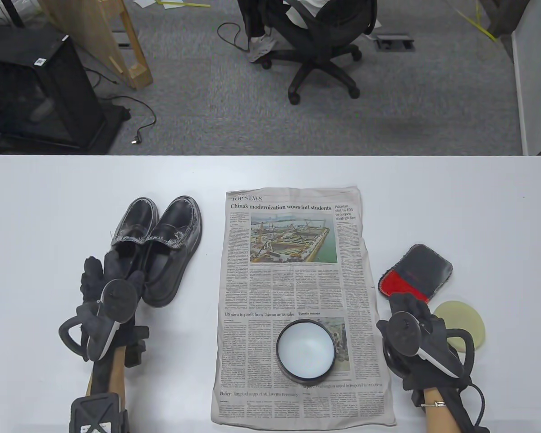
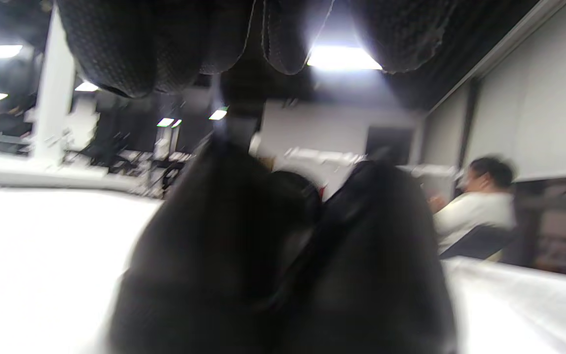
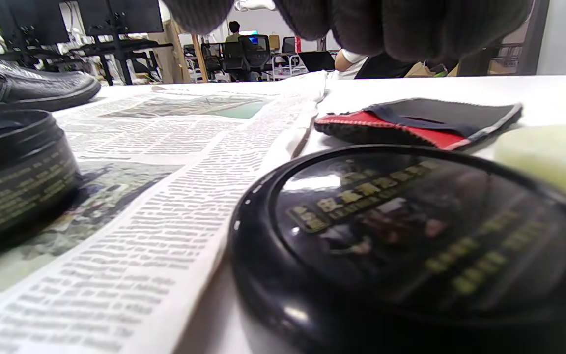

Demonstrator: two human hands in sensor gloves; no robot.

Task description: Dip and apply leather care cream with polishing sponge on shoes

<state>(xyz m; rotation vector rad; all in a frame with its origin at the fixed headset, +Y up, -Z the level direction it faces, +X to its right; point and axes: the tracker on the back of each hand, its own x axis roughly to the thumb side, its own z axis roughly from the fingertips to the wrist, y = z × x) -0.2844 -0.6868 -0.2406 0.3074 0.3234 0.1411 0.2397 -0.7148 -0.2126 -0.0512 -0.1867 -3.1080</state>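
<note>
Two black leather shoes stand side by side at the left of the table, toes pointing away. My left hand is over their heels, fingers spread; in the left wrist view the fingers hang above the blurred shoes without touching. An open cream jar sits on the newspaper. My right hand hovers over the jar's black lid, which lies flat on the table and is untouched. A pale yellow round sponge lies just right of that hand.
A black and red polishing cloth lies beyond the right hand, also in the right wrist view. The table's far edge runs across the view, with an office chair and floor behind it.
</note>
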